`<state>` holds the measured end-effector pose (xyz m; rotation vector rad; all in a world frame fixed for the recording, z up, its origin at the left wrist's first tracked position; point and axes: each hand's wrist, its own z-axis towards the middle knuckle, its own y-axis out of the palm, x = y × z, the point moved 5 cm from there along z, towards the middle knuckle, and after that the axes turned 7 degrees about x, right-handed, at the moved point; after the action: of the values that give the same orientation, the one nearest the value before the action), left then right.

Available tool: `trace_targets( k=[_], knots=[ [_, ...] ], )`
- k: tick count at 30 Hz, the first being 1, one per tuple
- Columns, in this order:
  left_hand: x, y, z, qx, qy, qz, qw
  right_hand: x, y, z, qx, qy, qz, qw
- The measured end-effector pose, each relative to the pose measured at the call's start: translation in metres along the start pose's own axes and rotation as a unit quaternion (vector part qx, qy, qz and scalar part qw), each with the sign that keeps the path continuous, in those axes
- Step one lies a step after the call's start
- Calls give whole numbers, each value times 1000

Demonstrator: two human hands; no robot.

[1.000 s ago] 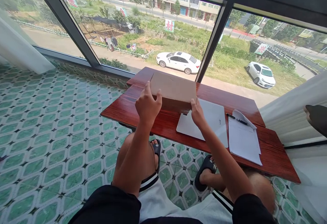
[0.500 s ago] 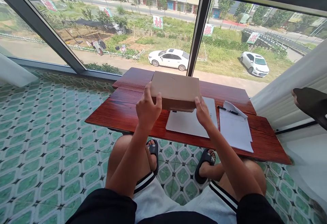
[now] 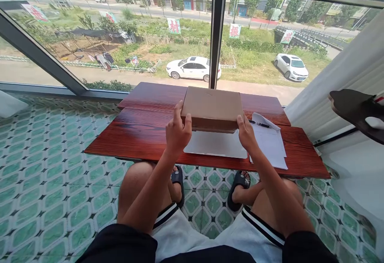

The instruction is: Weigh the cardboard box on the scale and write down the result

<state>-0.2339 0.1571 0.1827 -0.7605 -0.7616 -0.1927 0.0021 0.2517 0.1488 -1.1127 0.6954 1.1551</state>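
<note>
Between my two hands is a closed brown cardboard box [image 3: 212,104], held up above the table. My left hand [image 3: 179,130] grips its left end, thumb on the near side. At the right end, my right hand [image 3: 246,132] grips the near corner, thumb also toward me. Below the box lies a flat silver laptop [image 3: 214,145], closed, its far part hidden by the box. Just right of my right hand are white paper sheets [image 3: 268,145] with a black pen [image 3: 263,125] on top.
The dark red wooden table [image 3: 129,131] has a raised back section [image 3: 159,91] along the window. A dark brown wooden piece [image 3: 354,105] juts in at the right, in front of the white curtain [image 3: 339,79]. My knees are close under the table's front edge.
The box and both hands have shifted a little to the right over the laptop, covering more of it. The camera view has turned slightly. Both hands keep their hold.
</note>
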Motion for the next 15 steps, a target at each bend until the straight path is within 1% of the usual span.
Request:
trace_targets(
  k=[4, 7, 11, 15],
  knots=[
    [1, 9, -1, -26, -3, -52, 998, 4, -16, -1, 28, -11, -16, 999],
    [-1, 16, -1, -41, 5, -86, 995, 5, -26, -3, 36, -22, -38, 998],
    [-6, 25, -4, -61, 9, -127, 990, 9, -37, -5, 43, -25, -67, 996],
    [-8, 32, -7, -87, -2, -151, 985, 13, -44, -8, 57, -24, -95, 994]
  ],
)
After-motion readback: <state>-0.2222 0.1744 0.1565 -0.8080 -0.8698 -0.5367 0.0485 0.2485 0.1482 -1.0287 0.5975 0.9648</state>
